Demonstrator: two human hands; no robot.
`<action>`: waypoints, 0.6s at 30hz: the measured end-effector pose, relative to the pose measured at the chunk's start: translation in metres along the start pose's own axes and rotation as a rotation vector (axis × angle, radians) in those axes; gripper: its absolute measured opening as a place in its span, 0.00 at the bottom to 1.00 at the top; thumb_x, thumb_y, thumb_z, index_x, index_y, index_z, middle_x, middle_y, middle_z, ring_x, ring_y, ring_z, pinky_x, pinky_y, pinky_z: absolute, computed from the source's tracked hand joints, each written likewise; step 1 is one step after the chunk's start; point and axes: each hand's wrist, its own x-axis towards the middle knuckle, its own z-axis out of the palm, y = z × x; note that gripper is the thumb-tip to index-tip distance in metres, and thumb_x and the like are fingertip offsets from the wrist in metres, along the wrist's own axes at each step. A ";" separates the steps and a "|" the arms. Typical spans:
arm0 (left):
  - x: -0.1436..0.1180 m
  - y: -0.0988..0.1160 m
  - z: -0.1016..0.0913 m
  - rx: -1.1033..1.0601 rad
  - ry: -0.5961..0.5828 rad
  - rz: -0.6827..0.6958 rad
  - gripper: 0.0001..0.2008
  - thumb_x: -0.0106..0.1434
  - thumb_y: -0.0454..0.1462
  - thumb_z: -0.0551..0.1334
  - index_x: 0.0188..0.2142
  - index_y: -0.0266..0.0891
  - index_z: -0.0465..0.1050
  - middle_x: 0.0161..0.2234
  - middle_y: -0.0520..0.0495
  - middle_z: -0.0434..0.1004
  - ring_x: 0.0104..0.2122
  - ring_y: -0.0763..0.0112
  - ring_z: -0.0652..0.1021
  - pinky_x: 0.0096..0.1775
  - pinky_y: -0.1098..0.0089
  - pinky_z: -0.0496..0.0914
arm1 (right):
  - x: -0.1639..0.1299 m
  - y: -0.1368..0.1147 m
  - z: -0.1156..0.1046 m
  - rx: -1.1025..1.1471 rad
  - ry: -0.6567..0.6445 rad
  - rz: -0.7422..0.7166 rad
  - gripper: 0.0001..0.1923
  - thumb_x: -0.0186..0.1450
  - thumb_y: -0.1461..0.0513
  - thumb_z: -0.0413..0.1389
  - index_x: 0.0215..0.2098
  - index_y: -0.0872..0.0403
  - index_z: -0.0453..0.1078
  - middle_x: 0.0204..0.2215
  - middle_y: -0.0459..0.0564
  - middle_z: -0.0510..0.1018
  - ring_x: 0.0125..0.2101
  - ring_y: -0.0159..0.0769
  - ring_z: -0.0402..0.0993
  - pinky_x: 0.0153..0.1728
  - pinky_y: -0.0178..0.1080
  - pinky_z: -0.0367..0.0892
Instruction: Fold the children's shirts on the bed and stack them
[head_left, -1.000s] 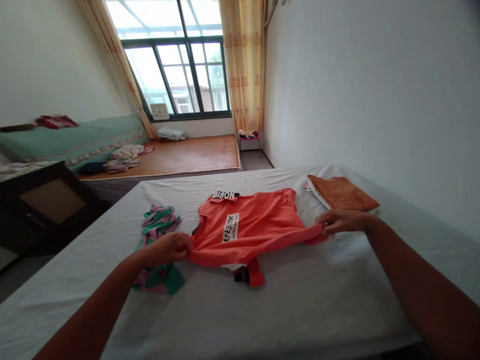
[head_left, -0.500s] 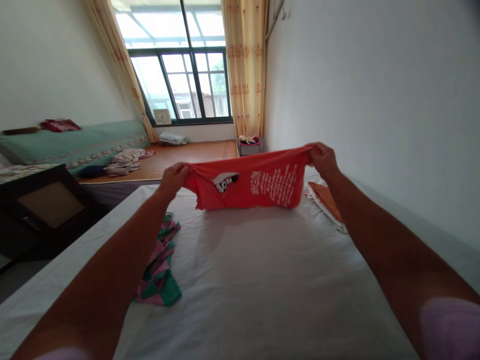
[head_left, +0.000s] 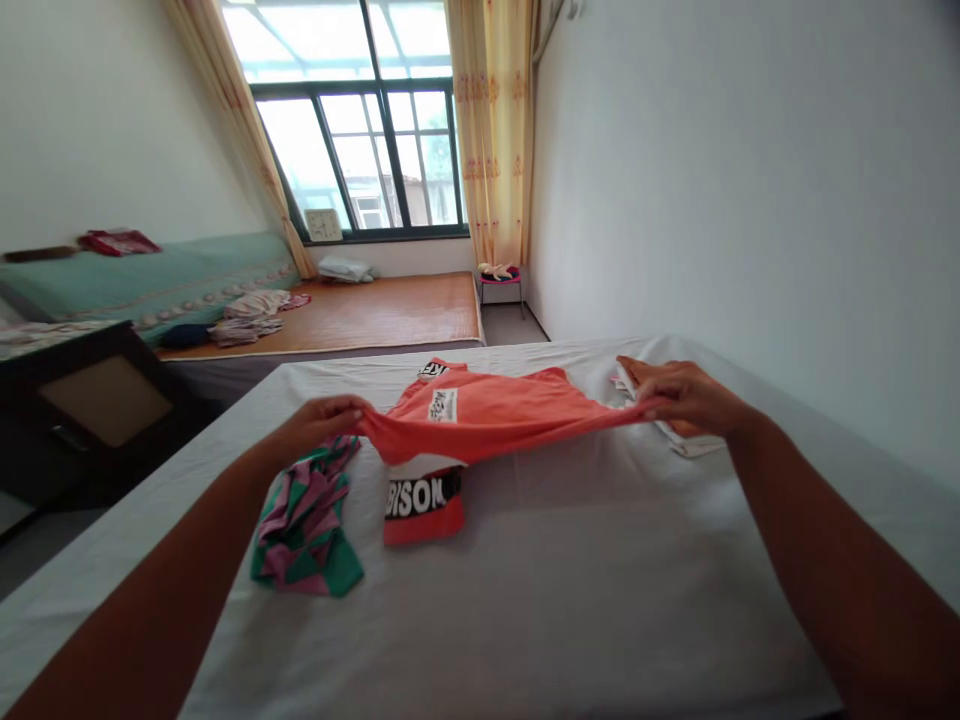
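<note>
White capitals spell "BISON" on the black band (head_left: 424,495) around 1 short sleeve (head_left: 424,528) of the orange-red cloth T-shirt (head_left: 502,400), seen from my remote post; I make out "KF" on the far sleeve (head_left: 433,369). The white rectangular chest patch's (head_left: 442,404) black print and the square whitish clock's (head_left: 324,225) markings defeat me.

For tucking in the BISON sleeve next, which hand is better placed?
Probably the left hand: it pinches the orange shirt nearer the BISON sleeve, while the right hand grips the opposite end. Both hold fabric, so the left may need to let go first.
</note>
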 end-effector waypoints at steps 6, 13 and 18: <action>-0.046 0.001 0.045 0.326 -0.456 0.180 0.13 0.61 0.44 0.61 0.42 0.42 0.77 0.46 0.45 0.75 0.47 0.62 0.74 0.52 0.66 0.66 | -0.013 0.028 0.034 0.098 -0.512 0.223 0.21 0.53 0.51 0.64 0.40 0.57 0.74 0.36 0.51 0.77 0.36 0.38 0.72 0.39 0.38 0.67; -0.082 0.017 0.093 0.471 -0.608 0.125 0.14 0.51 0.37 0.69 0.39 0.44 0.75 0.46 0.49 0.71 0.46 0.63 0.72 0.49 0.68 0.66 | -0.021 0.023 0.056 -0.152 -0.557 0.166 0.23 0.52 0.52 0.64 0.41 0.55 0.74 0.41 0.52 0.76 0.43 0.44 0.70 0.46 0.40 0.65; -0.089 0.008 0.109 0.556 -0.481 0.201 0.09 0.55 0.30 0.63 0.35 0.43 0.74 0.42 0.50 0.72 0.43 0.68 0.73 0.45 0.71 0.65 | -0.036 0.007 0.072 -0.292 -0.521 0.028 0.23 0.50 0.58 0.63 0.44 0.54 0.72 0.43 0.52 0.73 0.45 0.44 0.68 0.49 0.42 0.63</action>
